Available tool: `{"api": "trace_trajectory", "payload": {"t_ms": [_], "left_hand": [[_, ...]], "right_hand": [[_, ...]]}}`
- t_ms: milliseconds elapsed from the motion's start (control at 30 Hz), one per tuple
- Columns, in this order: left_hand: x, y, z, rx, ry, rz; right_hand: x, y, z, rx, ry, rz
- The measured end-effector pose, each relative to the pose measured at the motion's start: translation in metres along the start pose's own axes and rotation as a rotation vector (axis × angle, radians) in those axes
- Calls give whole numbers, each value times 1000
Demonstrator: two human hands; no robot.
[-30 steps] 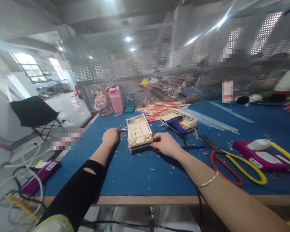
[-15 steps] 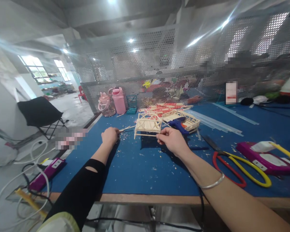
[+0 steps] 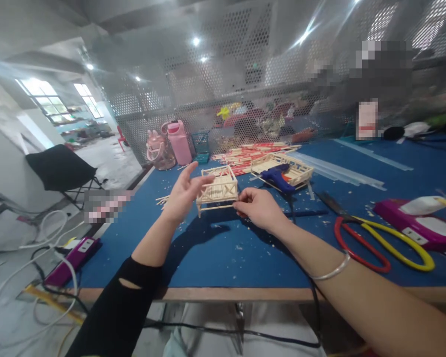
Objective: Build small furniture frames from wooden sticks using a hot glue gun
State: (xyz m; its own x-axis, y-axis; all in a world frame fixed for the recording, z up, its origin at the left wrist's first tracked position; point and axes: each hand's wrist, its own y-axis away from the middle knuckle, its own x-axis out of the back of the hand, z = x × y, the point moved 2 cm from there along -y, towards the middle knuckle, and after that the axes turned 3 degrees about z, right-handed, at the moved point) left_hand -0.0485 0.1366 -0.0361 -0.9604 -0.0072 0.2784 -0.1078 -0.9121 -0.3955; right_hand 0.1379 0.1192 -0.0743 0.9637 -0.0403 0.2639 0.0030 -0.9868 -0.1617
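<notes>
A small frame of pale wooden sticks (image 3: 218, 186) is held slightly off the blue table, its near right corner pinched by my right hand (image 3: 258, 208). My left hand (image 3: 184, 194) hovers at the frame's left side, fingers spread and holding nothing; whether a fingertip touches the frame I cannot tell. Loose sticks (image 3: 162, 200) lie on the table just behind that hand. Beyond my right hand, a blue glue gun (image 3: 278, 177) rests on a second stick frame (image 3: 305, 174).
Red-and-pale sticks (image 3: 245, 154) are heaped at the back. Clear glue sticks (image 3: 334, 171), large scissors (image 3: 382, 233) and a purple power strip (image 3: 416, 223) lie to the right. A pink bottle (image 3: 179, 144) stands before the perforated metal screen (image 3: 141, 104).
My left hand has let go of the loose sticks, leaving them on the table, and has moved up and right to the frame with its fingers opened. My right hand still holds the frame.
</notes>
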Motion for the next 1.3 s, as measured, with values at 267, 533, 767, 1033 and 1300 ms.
{"api": "trace_trajectory", "payload": {"t_ms": [267, 533, 767, 1033, 1300], "left_hand": [[-9, 11, 11, 80, 45, -156], [-16, 18, 11, 53, -143, -275], [-18, 19, 15, 33, -245, -287], [-20, 19, 17, 96, -231, -283], [-16, 17, 7, -15, -277, -308]], "right_hand": [[-7, 7, 0, 96, 180, -14], [-12, 13, 4, 75, 282, -76], [-10, 12, 4, 20, 309, -85], [-10, 12, 4, 49, 336, -79], [-10, 10, 5, 48, 352, -82]]}}
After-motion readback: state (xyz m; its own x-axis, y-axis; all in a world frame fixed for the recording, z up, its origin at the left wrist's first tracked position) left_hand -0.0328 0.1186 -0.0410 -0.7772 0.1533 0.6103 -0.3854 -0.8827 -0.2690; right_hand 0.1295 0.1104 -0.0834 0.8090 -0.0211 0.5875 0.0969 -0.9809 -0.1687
